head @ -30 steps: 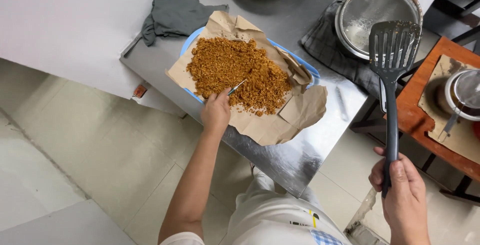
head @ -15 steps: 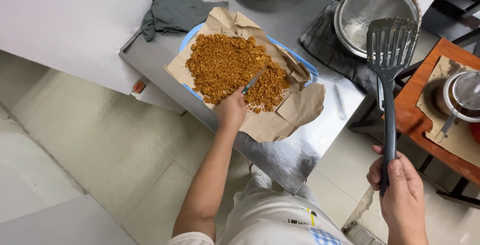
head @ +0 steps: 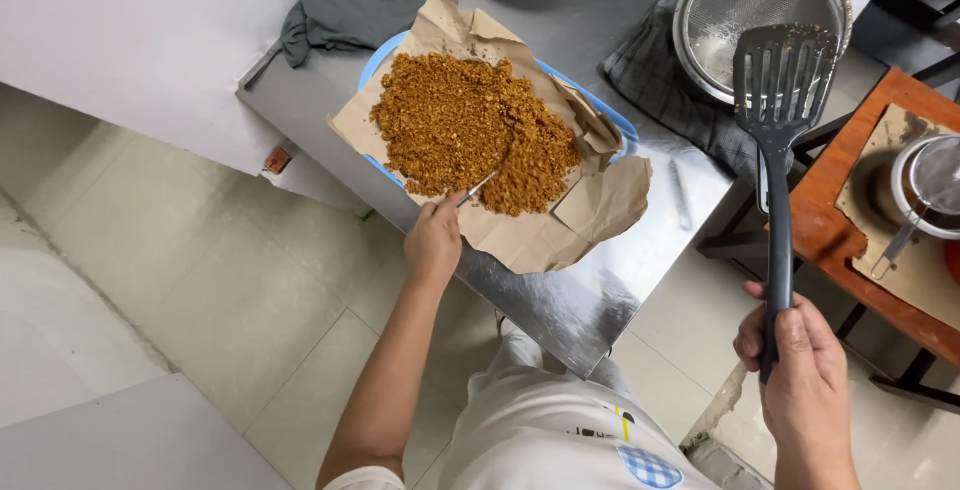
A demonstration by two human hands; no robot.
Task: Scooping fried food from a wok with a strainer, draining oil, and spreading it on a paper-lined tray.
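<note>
The left hand (head: pixel 433 240), closed on a thin metal utensil (head: pixel 482 184), has pushed further into the brown crumbs (head: pixel 470 130) spread on the paper-lined blue tray (head: pixel 625 133) on the bench (head: pixel 590 290), stirring continues, while the right hand (head: pixel 800 370) still grips the slotted spatula (head: pixel 780 80) aloft.

Glossy steel table (head: pixel 560 300), crumpled brown paper (head: pixel 560 235), matt plastic spatula (head: pixel 780 90).

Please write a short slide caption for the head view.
Left hand works a spoon through brown crumbs; right hand holds a slotted spatula.
</note>
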